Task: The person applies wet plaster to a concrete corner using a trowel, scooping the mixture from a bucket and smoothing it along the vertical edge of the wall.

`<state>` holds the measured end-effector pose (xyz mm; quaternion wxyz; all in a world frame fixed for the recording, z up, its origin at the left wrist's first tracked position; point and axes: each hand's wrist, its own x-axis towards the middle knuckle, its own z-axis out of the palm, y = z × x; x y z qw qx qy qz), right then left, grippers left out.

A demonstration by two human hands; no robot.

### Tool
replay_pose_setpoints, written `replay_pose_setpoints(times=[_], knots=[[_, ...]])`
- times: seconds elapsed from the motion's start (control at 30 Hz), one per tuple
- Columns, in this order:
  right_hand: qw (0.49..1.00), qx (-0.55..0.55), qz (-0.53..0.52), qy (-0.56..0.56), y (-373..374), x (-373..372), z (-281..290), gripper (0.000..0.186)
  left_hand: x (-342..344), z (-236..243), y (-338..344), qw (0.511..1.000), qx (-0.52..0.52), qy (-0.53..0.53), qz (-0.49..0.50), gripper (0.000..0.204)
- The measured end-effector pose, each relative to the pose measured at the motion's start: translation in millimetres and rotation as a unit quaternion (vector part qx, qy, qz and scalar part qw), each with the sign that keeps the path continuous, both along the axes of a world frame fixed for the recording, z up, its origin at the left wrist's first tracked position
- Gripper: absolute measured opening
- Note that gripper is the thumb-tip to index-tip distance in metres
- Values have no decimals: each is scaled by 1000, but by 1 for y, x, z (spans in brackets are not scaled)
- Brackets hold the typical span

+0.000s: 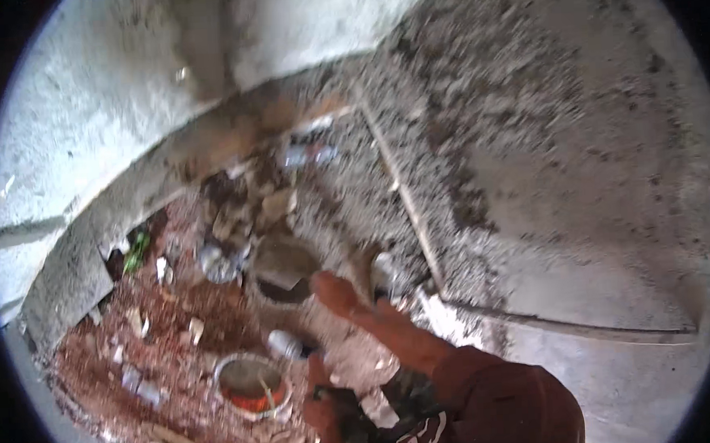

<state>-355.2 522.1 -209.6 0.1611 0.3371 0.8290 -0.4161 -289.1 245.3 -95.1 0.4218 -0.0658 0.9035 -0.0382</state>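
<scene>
My right hand (334,294) reaches out from a maroon sleeve (505,389), its fingers closed beside a round grey container (281,260) with a dark inside edge. Whether it grips the rim or something small is blurred. Lower down, my left hand (320,413) is held in front of my dark clothing, its fingers smeared by motion. Left of it stands a bucket (219,378) with a pale rim and orange inner wall, grey material inside and a thin stick leaning in it. Between the two containers lies a clear plastic bottle (283,345).
Reddish soil (176,308) carries scraps and a second bottle (144,387). A crumpled clear plastic piece (216,263) lies near rubble (247,206). A low concrete edge (170,162) curves behind. On the right, rough grey mortar (493,120) is bordered by a long straight strip (401,188).
</scene>
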Motion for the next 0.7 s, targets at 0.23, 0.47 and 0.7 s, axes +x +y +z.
replay_pose_setpoints(times=[0.23, 0.47, 0.7], knots=[[906, -103, 124, 392, 13, -147, 219, 18, 16, -21, 56, 998, 52, 22, 17, 39], [822, -371, 308, 304, 203, -129, 174, 38, 52, -41, 102, 952, 91, 254, -143, 34], [927, 345, -117, 82, 548, 114, 270, 25, 71, -8, 131, 984, 72, -155, -42, 41]])
